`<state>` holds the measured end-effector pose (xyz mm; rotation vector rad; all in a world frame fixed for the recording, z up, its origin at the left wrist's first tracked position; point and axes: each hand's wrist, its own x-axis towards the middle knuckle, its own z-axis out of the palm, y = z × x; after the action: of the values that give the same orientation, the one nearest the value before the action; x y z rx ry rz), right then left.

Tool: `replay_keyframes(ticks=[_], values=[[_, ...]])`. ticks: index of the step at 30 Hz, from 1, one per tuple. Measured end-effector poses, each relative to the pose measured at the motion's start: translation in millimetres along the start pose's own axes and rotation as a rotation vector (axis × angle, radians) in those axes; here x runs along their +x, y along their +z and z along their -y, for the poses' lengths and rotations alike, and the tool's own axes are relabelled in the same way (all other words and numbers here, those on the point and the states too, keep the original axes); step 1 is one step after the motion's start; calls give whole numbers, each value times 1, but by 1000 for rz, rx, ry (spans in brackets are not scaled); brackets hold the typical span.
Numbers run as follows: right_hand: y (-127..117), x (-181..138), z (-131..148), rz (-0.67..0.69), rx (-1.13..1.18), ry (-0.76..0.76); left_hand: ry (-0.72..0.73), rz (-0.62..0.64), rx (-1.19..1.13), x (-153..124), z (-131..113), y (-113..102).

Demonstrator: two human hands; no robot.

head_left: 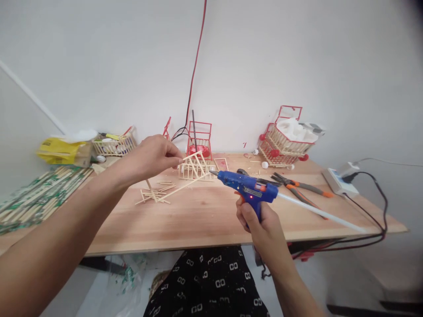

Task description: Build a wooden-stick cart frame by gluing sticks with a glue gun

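Head view: a person sits at a wooden table point(205, 220) and looks down at both bare hands

Left hand point(150, 157): lifted above the table, fingertips pinched narrow on a small stick frame point(194, 159); the frame is held in the air, tilted, in front of a fence-like stick piece point(194, 171) that stands on the table

Right hand point(261, 224): closed around the handle of a blue glue gun point(247, 188), a finger at the orange trigger; a white glue stick point(317, 212) comes out from the back of the gun toward the right

Key relation: the nozzle points to the left and slightly far, and its tip is just beside the right end of the frame, not clearly touching it; the frame lies left of the gun, so the left hand is the nearer one to it

Long axis: one long stick point(185, 186) runs from low left up toward the nozzle, almost in line with the gun body

Loose sticks point(153, 194): a small heap on the table, under the left hand

Pliers point(299, 187): with orange handles, on the table behind the gun, to the right

Stick carts: one red and wooden cart point(280, 141) far right, holding white things, another one point(114, 144) far left

Power strip point(340, 181): at the right edge, with black cable

Bundle of sticks point(39, 196): packed, at near left
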<state>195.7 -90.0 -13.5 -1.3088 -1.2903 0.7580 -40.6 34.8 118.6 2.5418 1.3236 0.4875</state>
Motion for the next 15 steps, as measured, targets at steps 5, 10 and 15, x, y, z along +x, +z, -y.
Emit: replay_keyframes(ticks=[5,10,15], values=[[5,0,-8,-27,-171,-56,-66,-14,59,0,-8,0],[9,-2,-7,17,-243,-98,-48,-22,63,0,-9,2],[9,-2,-5,19,-298,-107,-27,-7,69,1,-7,2]])
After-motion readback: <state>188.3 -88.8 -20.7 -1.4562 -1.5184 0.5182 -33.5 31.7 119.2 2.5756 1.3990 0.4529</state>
